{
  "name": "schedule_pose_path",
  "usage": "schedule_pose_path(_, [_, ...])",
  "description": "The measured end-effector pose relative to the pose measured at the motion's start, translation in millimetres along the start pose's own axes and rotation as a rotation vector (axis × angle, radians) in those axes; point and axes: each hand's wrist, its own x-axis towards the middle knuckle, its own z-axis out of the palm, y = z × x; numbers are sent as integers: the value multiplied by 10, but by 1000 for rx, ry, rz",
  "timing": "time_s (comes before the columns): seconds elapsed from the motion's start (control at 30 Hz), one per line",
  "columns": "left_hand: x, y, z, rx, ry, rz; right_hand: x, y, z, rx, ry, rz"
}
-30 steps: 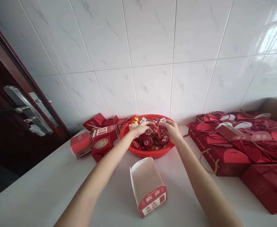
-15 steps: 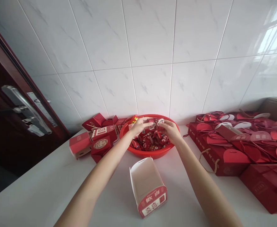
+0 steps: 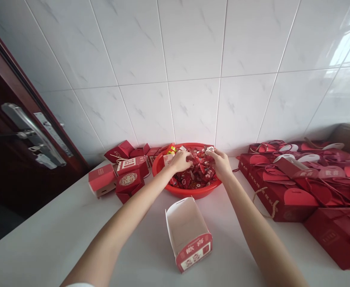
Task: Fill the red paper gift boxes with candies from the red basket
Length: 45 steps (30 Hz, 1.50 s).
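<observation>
A red basin (image 3: 189,193) full of red-wrapped candies (image 3: 193,177) stands against the wall. Inside its left part is my left hand (image 3: 181,160), fingers curled down among the wrappers; what they hold, if anything, is hidden. At the basin's right side my right hand (image 3: 220,161) pinches a small red and white packet (image 3: 210,149). An open red and white box (image 3: 188,235) with a pale inside lies in front of the basin, between my forearms, and neither hand touches it.
Several small red boxes (image 3: 129,181) sit left of the basin on the white table (image 3: 145,247). Many red gift boxes with cords (image 3: 285,199) cover the right side. A dark red door (image 3: 19,159) is at the left, tiled wall behind.
My left hand has gone lower into the candies, away from the packets it was holding up near my right hand. My right hand has shifted slightly right with a packet.
</observation>
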Motion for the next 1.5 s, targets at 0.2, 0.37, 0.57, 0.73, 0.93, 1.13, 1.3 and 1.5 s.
schedule_pose_path(0.2, [-31, 233, 94, 207, -321, 269, 20, 13, -15, 17, 45, -30])
schedule_pose_path(0.37, [-30, 213, 136, 373, -528, 210, 1, -18, 8, 37, 62, -13])
schedule_pose_path(0.57, [68, 262, 193, 529, -525, 203, -19, -44, 26, 88, 94, -11])
schedule_pose_path(0.73, [221, 311, 339, 560, -573, 145, -32, -54, 33, 99, 100, -17])
schedule_pose_path(0.93, [297, 104, 394, 323, -622, 163, -24, -48, 33, 84, 96, -9])
schedule_pose_path(1.13, [276, 100, 338, 257, -603, 120, -22, -36, 28, 79, 91, -15])
schedule_pose_path(1.3, [258, 103, 340, 186, -581, 49, -33, -53, 33, 75, 76, -14])
schedule_pose_path(1.5, [244, 61, 260, -9, -588, -11, -31, -38, 27, 72, 83, -16])
